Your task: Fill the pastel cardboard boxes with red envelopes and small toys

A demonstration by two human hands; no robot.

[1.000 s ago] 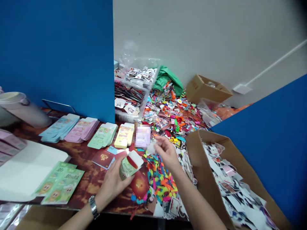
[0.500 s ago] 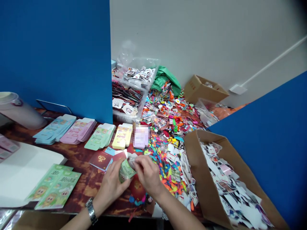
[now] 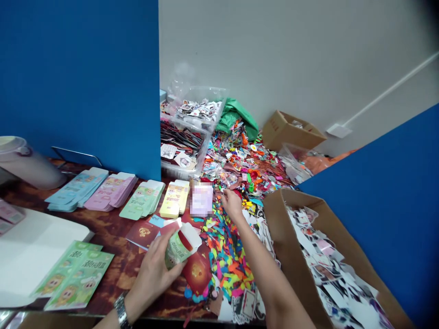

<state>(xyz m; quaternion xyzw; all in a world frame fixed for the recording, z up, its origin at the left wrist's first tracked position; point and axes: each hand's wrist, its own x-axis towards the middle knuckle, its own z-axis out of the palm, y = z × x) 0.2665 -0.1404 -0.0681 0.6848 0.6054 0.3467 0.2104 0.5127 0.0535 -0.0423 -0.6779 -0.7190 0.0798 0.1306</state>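
My left hand (image 3: pixel 156 265) is wrapped round a small green paper box (image 3: pixel 176 249) printed with cartoon figures. The box is tilted, its white top flap stands open, and something red shows inside. Farther off, my right hand (image 3: pixel 232 203) reaches into the heap of small colourful trinkets (image 3: pixel 252 171); its fingers are pinched together, and what they grip is too small to make out. Below the box lies a red packet (image 3: pixel 199 269) with a gold mark. Beside my left hand are dark red cards (image 3: pixel 140 234).
Flattened boxes lie in stacks: blue (image 3: pixel 77 187), pink (image 3: pixel 109 192), green (image 3: pixel 142 198), yellow (image 3: pixel 174 198) and purple (image 3: pixel 201 201). Two filled green boxes (image 3: pixel 80 278) rest at front left. A cardboard box of cut-out stickers (image 3: pixel 291 256) stands right; clear bins (image 3: pixel 202 167) stand behind. Blue partitions (image 3: pixel 78 82) flank the table.
My right hand has left the green box's opening and moved away, up and right, into the trinkets. My left hand still holds the box, whose flap now shows open.
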